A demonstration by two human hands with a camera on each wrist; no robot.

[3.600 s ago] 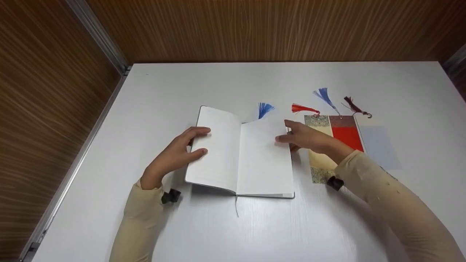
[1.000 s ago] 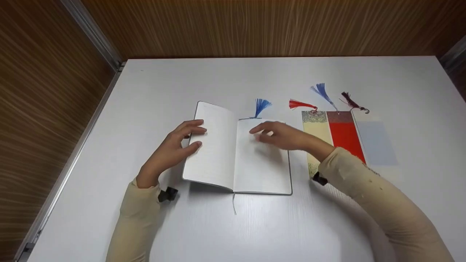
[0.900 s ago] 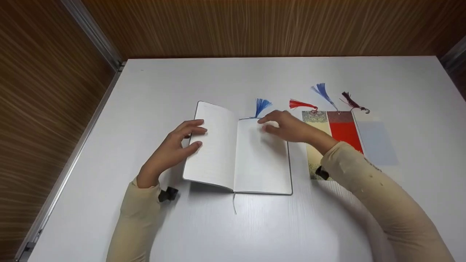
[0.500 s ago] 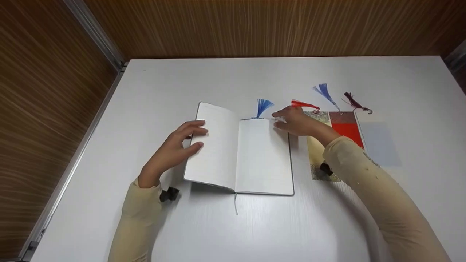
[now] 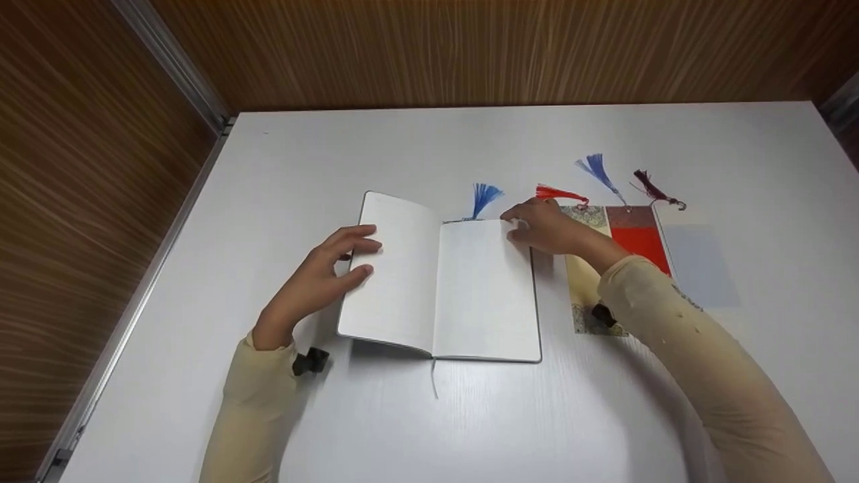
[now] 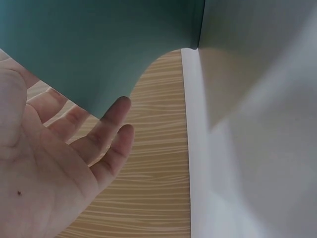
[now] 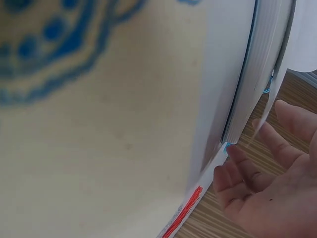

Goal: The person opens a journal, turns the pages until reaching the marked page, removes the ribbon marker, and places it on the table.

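An open notebook with blank pages lies on the table, its left half tilted up. My left hand holds that half at its outer edge, thumb and some fingers on the page, others behind the green cover. At the top right corner, my right hand pinches a page between thumb and index finger; the right wrist view shows the thin leaf there, apart from the page block. A blue tassel sticks out above the notebook's top edge. Whatever it hangs from is mostly hidden under the page.
Right of the notebook lie a cream patterned bookmark with a red tassel, a red bookmark with a blue tassel, and a pale blue bookmark by a maroon tassel. My right forearm covers parts of them.
My right hand went from the right page's outer edge to over its middle, then to the top right corner, where it pinches a leaf. More of the blue tassel shows. The left hand stays put.
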